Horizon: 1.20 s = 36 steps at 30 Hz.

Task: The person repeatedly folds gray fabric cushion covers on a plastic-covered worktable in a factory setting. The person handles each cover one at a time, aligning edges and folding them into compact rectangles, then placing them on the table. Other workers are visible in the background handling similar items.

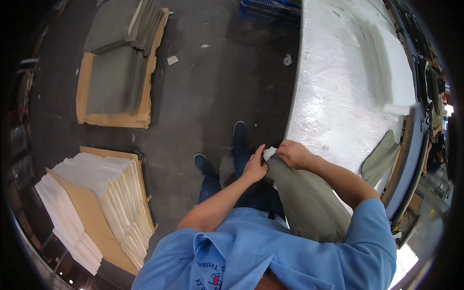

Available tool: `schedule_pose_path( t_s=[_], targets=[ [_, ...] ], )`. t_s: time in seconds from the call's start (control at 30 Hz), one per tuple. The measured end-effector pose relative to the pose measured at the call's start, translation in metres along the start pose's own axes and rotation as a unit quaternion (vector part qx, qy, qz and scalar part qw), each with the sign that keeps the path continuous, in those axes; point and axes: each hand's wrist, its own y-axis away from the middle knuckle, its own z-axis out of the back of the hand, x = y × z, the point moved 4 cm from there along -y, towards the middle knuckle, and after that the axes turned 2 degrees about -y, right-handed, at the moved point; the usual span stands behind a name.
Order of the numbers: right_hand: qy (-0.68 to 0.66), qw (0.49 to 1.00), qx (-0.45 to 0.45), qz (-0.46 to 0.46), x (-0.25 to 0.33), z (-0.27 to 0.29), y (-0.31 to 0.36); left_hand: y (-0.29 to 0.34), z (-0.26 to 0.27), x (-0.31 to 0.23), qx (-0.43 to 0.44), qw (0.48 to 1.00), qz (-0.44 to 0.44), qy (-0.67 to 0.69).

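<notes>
A long piece of grey-green mesh fabric (314, 200) hangs bunched in front of my body, at the near edge of the table. My right hand (294, 153) is closed on its upper end, fingers curled into a grip. At the same end, my left hand (255, 167) pinches the fabric's edge, with one finger pointing up. Between the two hands a small white piece (269, 153) pokes out of the fabric end. What lies inside the fabric is hidden.
A plastic-wrapped table (328, 92) runs along the right, bearing white sheets (394, 72) and another grey-green piece (381, 157). Stacked grey-green pieces (113, 79) lie on cardboard at far left. White folded stacks (113, 186) stand near left. A blue crate (270, 12) sits at the back.
</notes>
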Motion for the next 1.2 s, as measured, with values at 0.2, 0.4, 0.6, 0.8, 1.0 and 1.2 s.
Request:
schedule_pose_path(
  t_s=[0.2,0.4,0.6,0.8,1.0,1.2],
  targets=[
    [-0.118,0.967,-0.061,-0.219,-0.008,-0.024,-0.022,0.008,-0.023,0.034,0.032,0.953,0.104,0.283],
    [-0.032,0.959,-0.061,-0.274,-0.021,-0.055,-0.049,0.014,-0.042,0.034,-0.056,0.856,0.157,0.49],
    [-0.009,0.95,-0.103,-0.296,0.0,-0.066,-0.055,0.026,-0.034,0.049,-0.124,0.866,0.143,0.463],
    [-0.02,0.941,-0.058,-0.333,-0.008,-0.073,-0.074,0.021,-0.031,0.038,-0.17,0.838,0.191,0.482],
    [0.04,0.956,0.009,-0.291,-0.001,-0.073,-0.1,-0.009,-0.06,0.042,-0.282,0.678,0.299,0.61],
    [0.02,0.945,0.01,-0.326,-0.031,-0.081,-0.11,-0.047,-0.049,0.06,-0.327,0.758,0.331,0.458]
  ],
)
